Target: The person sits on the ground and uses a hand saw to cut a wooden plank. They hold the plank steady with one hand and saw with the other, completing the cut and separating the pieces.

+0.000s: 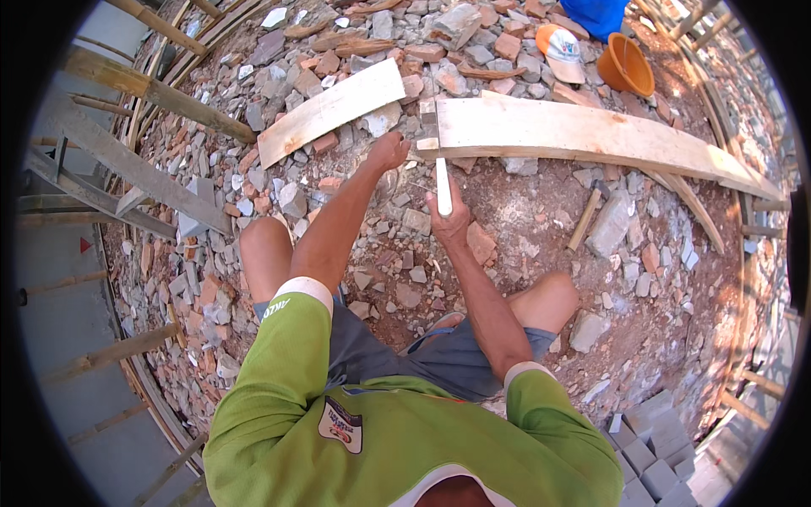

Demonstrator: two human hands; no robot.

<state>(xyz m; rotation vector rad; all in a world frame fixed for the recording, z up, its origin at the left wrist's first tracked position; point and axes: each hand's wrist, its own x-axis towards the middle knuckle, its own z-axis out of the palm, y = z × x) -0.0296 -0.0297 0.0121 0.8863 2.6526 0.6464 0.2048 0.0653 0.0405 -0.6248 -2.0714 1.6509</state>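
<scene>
A long pale wooden plank (574, 131) extends rightward from just ahead of me, its left end notched into small stubs. My right hand (449, 221) is closed around the white handle of a handsaw (444, 188). The saw is seen nearly edge-on, its thin blade running up past the plank's notched end. Close to the left of that end is my left hand (389, 152), its fingers curled; whether they hold anything is hidden. Beyond the left hand, a shorter pale board (331, 112) lies on the rubble.
Broken bricks and stones (291, 198) cover the ground around my legs. An orange bucket (626, 66), a cap (561, 52) and a blue item (596, 15) sit at the far right. Bamboo poles (160, 93) stick in from the left; grey blocks (652, 448) are stacked near right.
</scene>
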